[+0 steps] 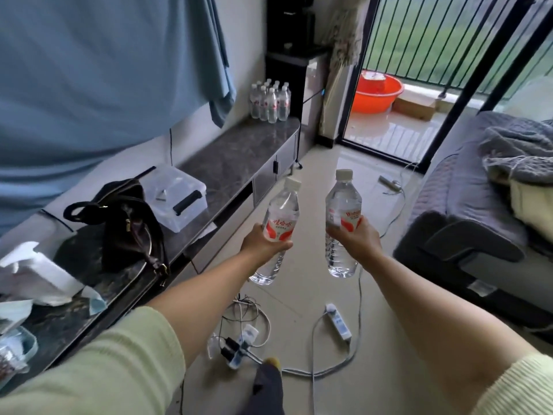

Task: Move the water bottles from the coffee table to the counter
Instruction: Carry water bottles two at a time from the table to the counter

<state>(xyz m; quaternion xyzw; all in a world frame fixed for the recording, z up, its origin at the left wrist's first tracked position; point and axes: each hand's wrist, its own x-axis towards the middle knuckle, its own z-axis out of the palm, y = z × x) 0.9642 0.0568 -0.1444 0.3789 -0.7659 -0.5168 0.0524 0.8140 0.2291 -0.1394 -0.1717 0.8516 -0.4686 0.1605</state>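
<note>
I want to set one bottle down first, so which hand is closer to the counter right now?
Left, probably. The left hand grips its bottle nearest the dark counter; the right hand holds the other bottle farther out over the floor.

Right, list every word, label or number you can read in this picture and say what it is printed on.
Left bottle, held in the left hand: red characters on a white and red label, too blurred to quote.
Right bottle, held in the right hand: red print on its label, partly covered by fingers, not readable.
Bottles on the counter: red labels, too small to read.
Power strip on the floor: a bluish label, unreadable.
Nothing else carries readable text.
</note>
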